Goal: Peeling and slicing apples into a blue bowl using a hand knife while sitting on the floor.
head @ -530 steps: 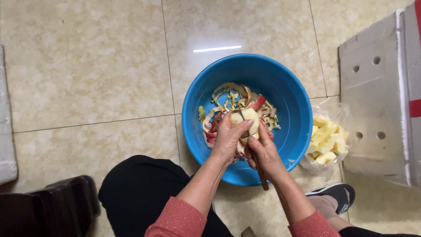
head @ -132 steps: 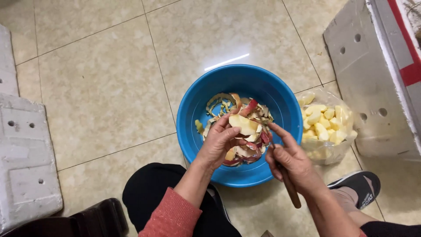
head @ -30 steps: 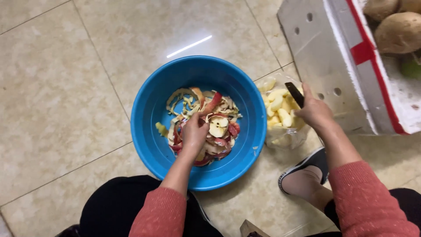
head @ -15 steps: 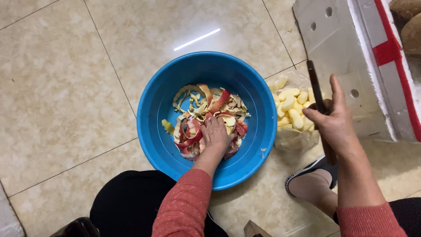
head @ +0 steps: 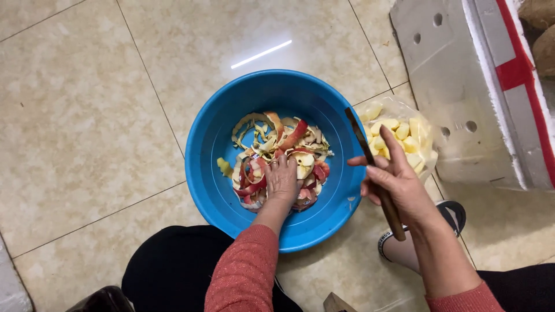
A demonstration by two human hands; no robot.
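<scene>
Peels point(head: 272, 150) under flat left hand point(head: 281, 180)

glossy beige tiled floor point(head: 87, 115) with thin grey grout lines, streak of ceiling light reflected on a tile point(head: 261, 54), white foam box point(head: 462, 86) at upper right

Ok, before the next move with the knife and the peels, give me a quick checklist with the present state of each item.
1. Left hand clear of the blade: ok, it rests on the peels in the bowl, apart from the knife.
2. Knife gripped: ok, right hand holds its handle, blade pointing away over the bowl's rim.
3. Bowl flat on the floor: ok.
4. Bag of cut pieces upright and open: ok, beside the bowl.
5. Fruit in left hand: cannot tell, palm faces down.
6. Foot clear of the knife: not ok, directly beneath the handle.
</scene>
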